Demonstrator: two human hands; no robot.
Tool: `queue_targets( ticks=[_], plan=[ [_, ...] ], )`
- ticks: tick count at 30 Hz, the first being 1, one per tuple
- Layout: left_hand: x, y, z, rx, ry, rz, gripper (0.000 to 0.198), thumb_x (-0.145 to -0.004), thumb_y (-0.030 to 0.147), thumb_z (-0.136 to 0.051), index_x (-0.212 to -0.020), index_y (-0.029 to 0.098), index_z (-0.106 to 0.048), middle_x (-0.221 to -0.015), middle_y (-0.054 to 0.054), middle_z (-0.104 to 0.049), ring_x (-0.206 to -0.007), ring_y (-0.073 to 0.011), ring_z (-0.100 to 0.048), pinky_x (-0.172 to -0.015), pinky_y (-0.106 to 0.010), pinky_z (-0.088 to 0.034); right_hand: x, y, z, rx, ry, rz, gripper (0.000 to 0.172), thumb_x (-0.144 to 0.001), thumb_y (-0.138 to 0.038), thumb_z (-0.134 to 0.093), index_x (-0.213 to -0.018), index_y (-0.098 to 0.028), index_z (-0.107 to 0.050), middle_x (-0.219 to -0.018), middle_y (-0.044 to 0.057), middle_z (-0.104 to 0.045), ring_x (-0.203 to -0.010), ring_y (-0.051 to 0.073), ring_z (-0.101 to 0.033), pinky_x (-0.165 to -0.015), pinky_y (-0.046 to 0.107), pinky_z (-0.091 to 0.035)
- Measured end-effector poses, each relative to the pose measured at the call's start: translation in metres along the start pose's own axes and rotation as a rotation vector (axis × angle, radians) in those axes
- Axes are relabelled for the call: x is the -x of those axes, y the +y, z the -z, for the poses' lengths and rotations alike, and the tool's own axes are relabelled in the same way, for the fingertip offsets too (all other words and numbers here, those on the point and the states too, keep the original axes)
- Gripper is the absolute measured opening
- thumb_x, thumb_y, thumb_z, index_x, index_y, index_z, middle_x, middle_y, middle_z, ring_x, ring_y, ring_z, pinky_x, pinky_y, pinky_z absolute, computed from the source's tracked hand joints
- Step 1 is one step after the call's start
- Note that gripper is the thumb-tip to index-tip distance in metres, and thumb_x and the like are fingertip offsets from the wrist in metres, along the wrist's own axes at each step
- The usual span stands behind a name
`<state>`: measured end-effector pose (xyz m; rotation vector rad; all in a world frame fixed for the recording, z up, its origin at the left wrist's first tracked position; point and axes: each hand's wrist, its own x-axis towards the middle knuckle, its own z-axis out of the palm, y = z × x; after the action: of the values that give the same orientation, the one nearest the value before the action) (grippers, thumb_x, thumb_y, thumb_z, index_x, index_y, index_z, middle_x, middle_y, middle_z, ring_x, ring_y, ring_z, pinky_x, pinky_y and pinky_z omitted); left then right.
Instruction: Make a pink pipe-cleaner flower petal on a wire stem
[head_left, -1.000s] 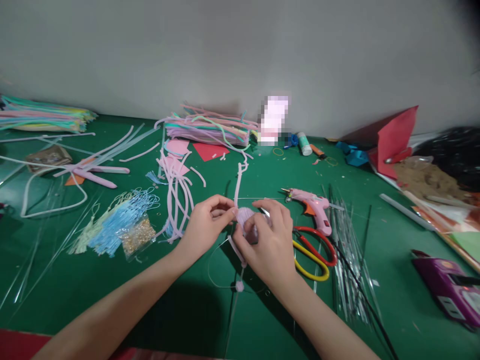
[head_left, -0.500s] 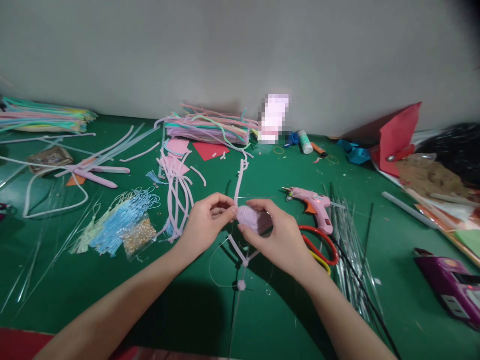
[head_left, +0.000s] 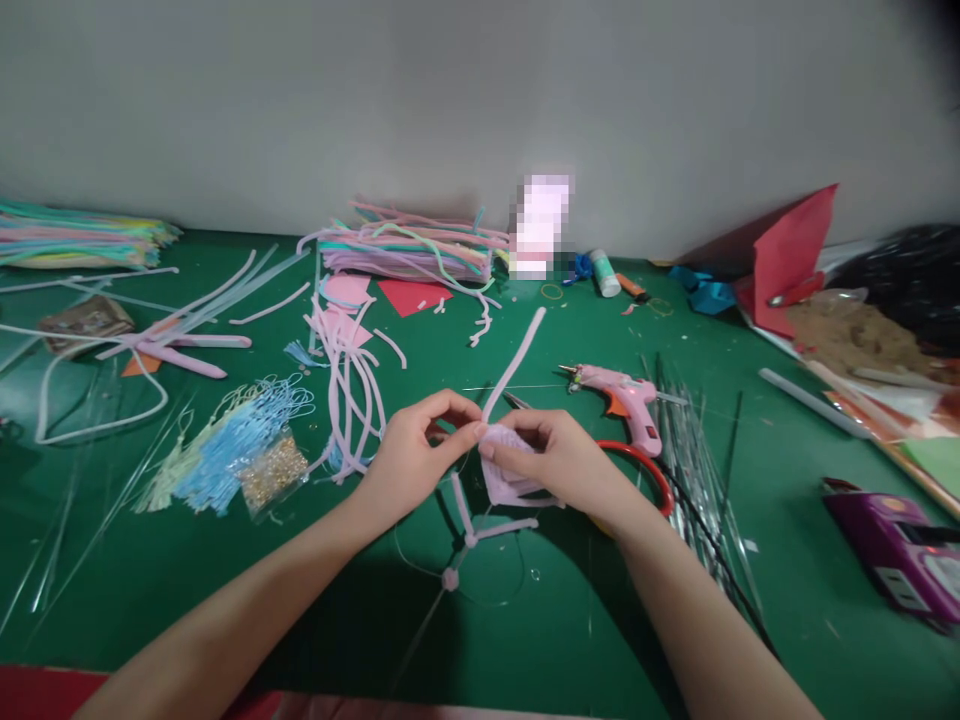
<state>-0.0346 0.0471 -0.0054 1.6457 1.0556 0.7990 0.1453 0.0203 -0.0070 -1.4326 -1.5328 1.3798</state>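
Between my hands is a lilac pipe-cleaner piece (head_left: 502,487), its rows laid side by side into a flat shape. One loose end (head_left: 516,362) sticks up and leans to the right. My left hand (head_left: 416,450) pinches the base of that end between thumb and fingertips. My right hand (head_left: 562,460) grips the flat body with thumb and fingers, hiding part of it. Below them, a small branched lilac pipe-cleaner piece (head_left: 471,538) lies on the green table (head_left: 337,620), near thin clear loops and a small lilac knob (head_left: 450,579).
A pink glue gun (head_left: 626,400) and red-handled scissors (head_left: 652,475) lie right of my hands, beside thin metallic strips (head_left: 697,520). Leftward are loose pipe cleaners (head_left: 352,390), blue tassels (head_left: 232,450) and a bag of gold beads (head_left: 274,475). A purple power strip (head_left: 892,550) sits far right.
The lilac piece has turned so its flat rows face up, and its loose end now leans right. Both hands keep hold of it. The view has shifted slightly.
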Motion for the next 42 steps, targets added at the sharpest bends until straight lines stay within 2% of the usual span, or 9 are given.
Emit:
queue_targets(
  ticks=[6, 12, 15, 19, 25, 30, 32, 37, 42],
  plan=[
    [0.0, 0.002, 0.001, 0.007, -0.006, 0.01, 0.009, -0.084, 0.028, -0.062, -0.085, 0.019, -0.063, -0.083, 0.001, -0.063, -0.078, -0.013, -0.059, -0.069, -0.023, -0.044, -0.002, 0.004, -0.004, -0.04, 0.001, -0.023, 0.027, -0.074, -0.04, -0.069, -0.07, -0.014, -0.062, -0.059, -0.005, -0.042, -0.055, 0.009, -0.035, -0.049, 0.022, -0.027],
    [-0.002, 0.005, 0.005, 0.26, -0.078, 0.082, 0.021, -0.087, 0.033, -0.056, -0.081, 0.017, -0.068, -0.079, -0.001, -0.063, -0.074, -0.0121, -0.056, -0.066, -0.022, -0.046, -0.001, 0.002, -0.002, -0.075, 0.003, -0.038, 0.028, -0.074, -0.041, -0.068, -0.068, -0.014, -0.061, -0.058, -0.005, -0.042, -0.053, 0.007, -0.034, -0.047, 0.022, -0.025],
    [-0.004, 0.003, 0.008, 0.374, -0.151, 0.164, 0.018, -0.082, 0.031, -0.064, -0.093, 0.018, -0.069, -0.085, -0.001, -0.065, -0.077, -0.012, -0.058, -0.069, -0.022, -0.047, 0.0, 0.002, -0.001, -0.083, 0.019, -0.043, 0.03, -0.074, -0.043, -0.068, -0.07, -0.014, -0.063, -0.059, -0.004, -0.045, -0.052, 0.008, -0.036, -0.048, 0.022, -0.027],
    [-0.006, -0.001, 0.009, 0.405, -0.217, 0.24, 0.027, -0.073, 0.025, -0.074, -0.099, 0.018, -0.068, -0.094, -0.002, -0.067, -0.083, -0.0132, -0.062, -0.075, -0.024, -0.048, 0.0, 0.005, 0.0, -0.098, 0.027, -0.062, 0.03, -0.074, -0.044, -0.069, -0.076, -0.014, -0.065, -0.062, -0.003, -0.051, -0.054, 0.008, -0.041, -0.049, 0.022, -0.031],
    [-0.01, -0.007, 0.011, 0.414, -0.081, 0.302, 0.025, -0.076, 0.026, -0.072, -0.097, 0.015, -0.066, -0.092, -0.003, -0.066, -0.075, -0.0119, -0.064, -0.074, -0.027, -0.05, -0.001, 0.01, 0.005, -0.285, -0.047, -0.089, 0.032, -0.079, -0.04, -0.068, -0.102, -0.018, -0.063, -0.093, 0.004, -0.067, -0.077, 0.014, -0.062, -0.072, 0.028, -0.049],
    [-0.014, -0.01, 0.015, 0.401, -0.017, 0.315, 0.027, -0.076, 0.027, -0.071, -0.1, 0.015, -0.065, -0.093, -0.004, -0.066, -0.078, -0.012, -0.063, -0.075, -0.026, -0.049, 0.001, 0.019, 0.016, -0.335, -0.111, -0.159, 0.044, -0.068, -0.028, -0.078, -0.106, -0.02, -0.058, -0.082, 0.002, -0.071, -0.07, 0.014, -0.066, -0.071, 0.029, -0.053],
    [-0.014, -0.01, 0.018, 0.432, -0.09, 0.35, 0.03, -0.076, 0.028, -0.072, -0.101, 0.015, -0.063, -0.093, -0.004, -0.067, -0.081, -0.0129, -0.064, -0.075, -0.026, -0.05, 0.003, 0.019, 0.018, -0.36, -0.136, -0.145, 0.046, -0.067, -0.022, -0.078, -0.108, -0.019, -0.057, -0.08, 0.0, -0.071, -0.07, 0.014, -0.068, -0.072, 0.029, -0.053],
    [-0.009, -0.007, 0.019, 0.475, -0.452, 0.503, 0.042, -0.067, 0.023, -0.079, -0.104, 0.012, -0.06, -0.085, -0.009, -0.072, -0.077, -0.0173, -0.068, -0.071, -0.03, -0.053, 0.006, 0.014, 0.016, -0.349, -0.132, -0.096, 0.045, -0.07, -0.021, -0.075, -0.111, -0.02, -0.057, -0.081, 0.001, -0.073, -0.073, 0.015, -0.069, -0.073, 0.029, -0.054],
    [-0.008, -0.007, 0.018, 0.437, -0.503, 0.502, 0.038, -0.067, 0.023, -0.08, -0.1, 0.012, -0.064, -0.08, -0.008, -0.074, -0.07, -0.0149, -0.068, -0.068, -0.027, -0.053, 0.009, 0.013, 0.022, -0.318, -0.188, -0.064, 0.046, -0.07, -0.025, -0.076, -0.112, -0.02, -0.056, -0.088, 0.002, -0.07, -0.077, 0.015, -0.066, -0.07, 0.029, -0.054]
  ],
)
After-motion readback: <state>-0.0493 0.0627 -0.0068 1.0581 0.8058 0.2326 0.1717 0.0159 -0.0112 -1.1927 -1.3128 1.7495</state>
